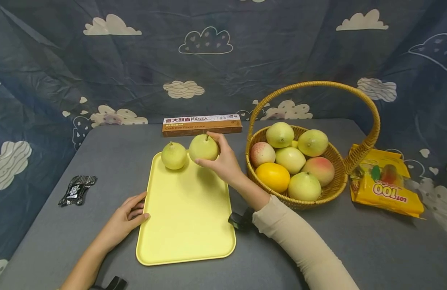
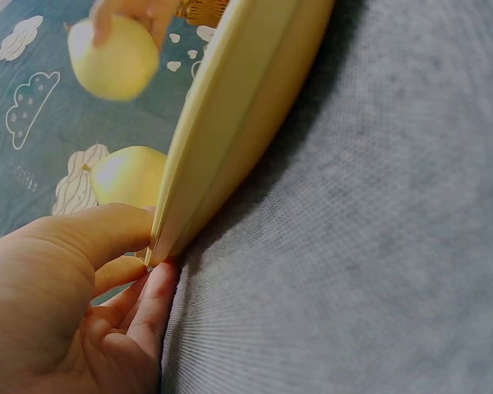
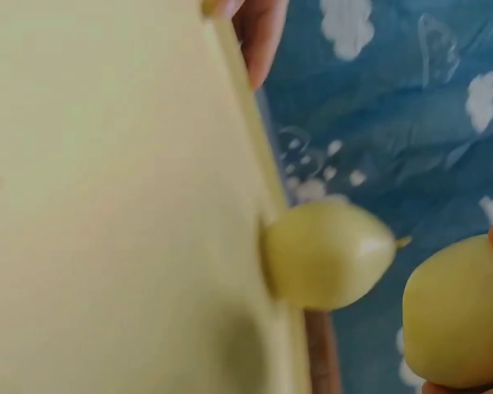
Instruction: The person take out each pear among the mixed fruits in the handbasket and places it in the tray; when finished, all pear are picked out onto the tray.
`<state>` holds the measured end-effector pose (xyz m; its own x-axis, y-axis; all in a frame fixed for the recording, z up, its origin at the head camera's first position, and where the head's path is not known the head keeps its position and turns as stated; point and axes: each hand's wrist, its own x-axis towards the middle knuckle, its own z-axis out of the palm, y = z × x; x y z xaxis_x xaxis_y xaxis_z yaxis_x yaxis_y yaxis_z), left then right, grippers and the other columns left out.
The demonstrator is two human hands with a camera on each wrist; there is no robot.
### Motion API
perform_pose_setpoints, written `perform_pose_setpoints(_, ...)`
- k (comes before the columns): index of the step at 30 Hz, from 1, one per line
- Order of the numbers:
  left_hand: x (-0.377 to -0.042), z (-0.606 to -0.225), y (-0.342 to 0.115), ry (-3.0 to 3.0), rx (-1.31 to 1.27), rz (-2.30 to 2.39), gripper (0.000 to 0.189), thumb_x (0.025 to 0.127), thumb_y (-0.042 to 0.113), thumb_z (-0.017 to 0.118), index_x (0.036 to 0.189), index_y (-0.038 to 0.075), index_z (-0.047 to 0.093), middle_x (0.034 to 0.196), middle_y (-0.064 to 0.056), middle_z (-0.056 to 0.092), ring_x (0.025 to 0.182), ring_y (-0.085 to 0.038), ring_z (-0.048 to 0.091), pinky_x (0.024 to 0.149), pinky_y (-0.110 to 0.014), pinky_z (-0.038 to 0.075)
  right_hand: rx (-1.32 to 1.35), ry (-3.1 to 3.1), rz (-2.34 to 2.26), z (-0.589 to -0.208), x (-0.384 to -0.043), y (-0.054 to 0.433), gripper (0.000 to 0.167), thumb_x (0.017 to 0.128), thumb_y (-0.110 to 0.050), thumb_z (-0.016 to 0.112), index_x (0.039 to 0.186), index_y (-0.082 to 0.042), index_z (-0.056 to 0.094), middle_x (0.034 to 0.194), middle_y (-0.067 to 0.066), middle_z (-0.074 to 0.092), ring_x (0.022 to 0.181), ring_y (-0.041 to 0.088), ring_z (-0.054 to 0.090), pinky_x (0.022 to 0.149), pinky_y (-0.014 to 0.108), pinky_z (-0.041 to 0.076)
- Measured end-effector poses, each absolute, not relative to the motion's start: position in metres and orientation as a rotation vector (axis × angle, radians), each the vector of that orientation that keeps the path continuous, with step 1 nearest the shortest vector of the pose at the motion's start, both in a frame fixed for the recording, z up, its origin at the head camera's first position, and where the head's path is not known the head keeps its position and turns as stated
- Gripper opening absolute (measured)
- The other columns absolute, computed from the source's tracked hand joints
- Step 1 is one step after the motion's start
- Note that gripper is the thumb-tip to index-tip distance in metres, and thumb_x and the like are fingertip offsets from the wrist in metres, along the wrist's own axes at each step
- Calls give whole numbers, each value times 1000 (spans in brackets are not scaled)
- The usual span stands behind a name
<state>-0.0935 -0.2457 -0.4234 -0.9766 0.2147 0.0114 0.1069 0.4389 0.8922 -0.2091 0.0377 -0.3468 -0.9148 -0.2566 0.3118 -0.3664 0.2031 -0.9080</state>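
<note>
In the head view, my right hand point(image 1: 226, 162) grips a pale green pear point(image 1: 202, 148) by its sides, thumb and fingers around it. The pear hangs over the far right corner of a yellow tray point(image 1: 187, 217) and casts a shadow there. Another pear point(image 1: 174, 156) stands stem up at the tray's far left corner. On the tray's left edge, my left hand point(image 1: 123, 221) pinches the rim, thumb on top and fingers beneath, as the left wrist view shows. The right wrist view catches the held pear point(image 3: 456, 316) at its right side.
A wicker basket point(image 1: 340, 171) with a tall handle stands right of the tray, full of pears, peaches and other fruit. Behind the tray lies a pasta box point(image 1: 201, 125). A yellow snack bag point(image 1: 388, 193) is at the far right, a small black packet point(image 1: 76, 190) at the left.
</note>
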Motion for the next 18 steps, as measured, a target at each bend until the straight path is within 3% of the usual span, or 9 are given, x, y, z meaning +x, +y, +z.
perform_pose_setpoints(9,-93,-423,-245,2591,327,1606,62,86,11,61,138,-4,29,128,-20,34,100,-3,44,82,-11,42,470,-2485,1797,-391,-245,27,72,68,-13,79,129,-10,43,119,7,47,101,20,49,79,34,47)
perform_pose_setpoints(18,-93,-423,-245,2600,310,1587,63,86,12,62,138,-3,30,129,-20,34,101,-4,44,83,-11,42,479,-2535,1871,-393,-250,25,71,69,-5,76,132,-13,43,127,8,44,107,23,46,83,36,45)
